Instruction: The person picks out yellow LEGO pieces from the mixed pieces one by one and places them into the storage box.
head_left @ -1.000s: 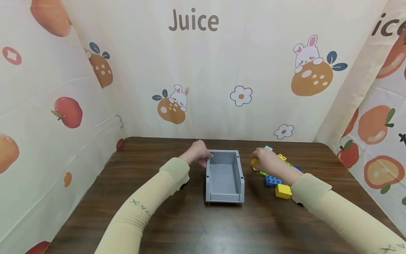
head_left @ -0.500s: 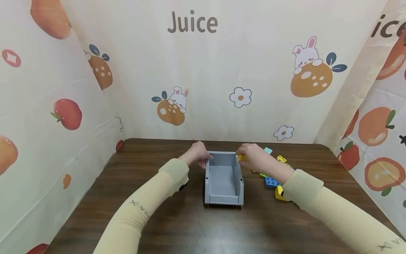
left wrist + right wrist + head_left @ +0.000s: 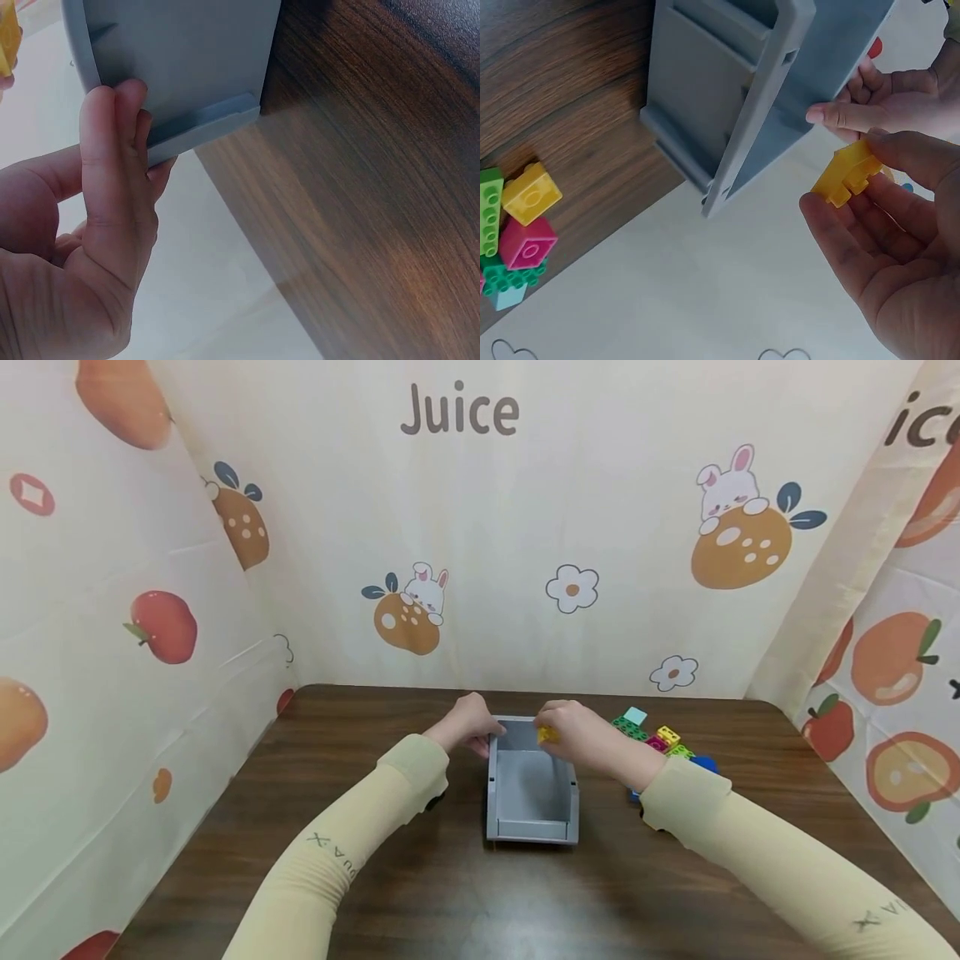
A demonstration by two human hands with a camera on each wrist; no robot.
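Note:
A grey open-topped bin [image 3: 532, 831] stands on the table, its low lip toward me. My left hand [image 3: 468, 724] grips the bin's left wall near the back, thumb over the rim; in the left wrist view the fingers [image 3: 112, 172] press against the outer side. Pinched in my right hand [image 3: 581, 735] is a yellow toy building brick [image 3: 847, 171], its studs showing in the right wrist view. That hand is over the right rear part of the bin, and the brick hangs above the inside, apart from the floor of it.
To the right of the bin lies a loose group of toy bricks: a green brick [image 3: 628, 727], a light blue one [image 3: 635, 716], a yellow one [image 3: 668, 735] and a blue one [image 3: 705, 764]. My right sleeve [image 3: 686, 789] hides part of the group. A printed curtain [image 3: 495, 510] hangs behind the table.
My right hand has carried the yellow brick leftward from the group, over the bin's right wall to above its inside. The left hand has kept its grip on the bin.

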